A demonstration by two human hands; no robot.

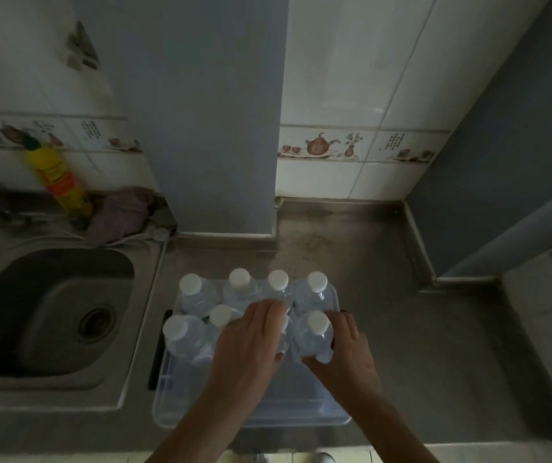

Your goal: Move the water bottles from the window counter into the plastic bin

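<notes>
Clear bin (251, 419) nearly full; right hand (344, 359) should seat its gripped bottle (313, 339) upright while left hand (251, 342) steadies a neighbouring bottle.

Both forearms reach forward; the left hand (251, 342) lies palm-down with fingers curled, the right hand (344, 355) cupped, fingers wrapped.

Dim kitchen, steel counter (384, 295), sink (50, 312), white tiled walls (351, 78)

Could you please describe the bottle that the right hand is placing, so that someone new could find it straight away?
Right of the sink, a clear plastic bin sits on the steel counter. The bottle stands at the right end of its nearer row, and it alone has the right hand wrapped round its side.
</notes>
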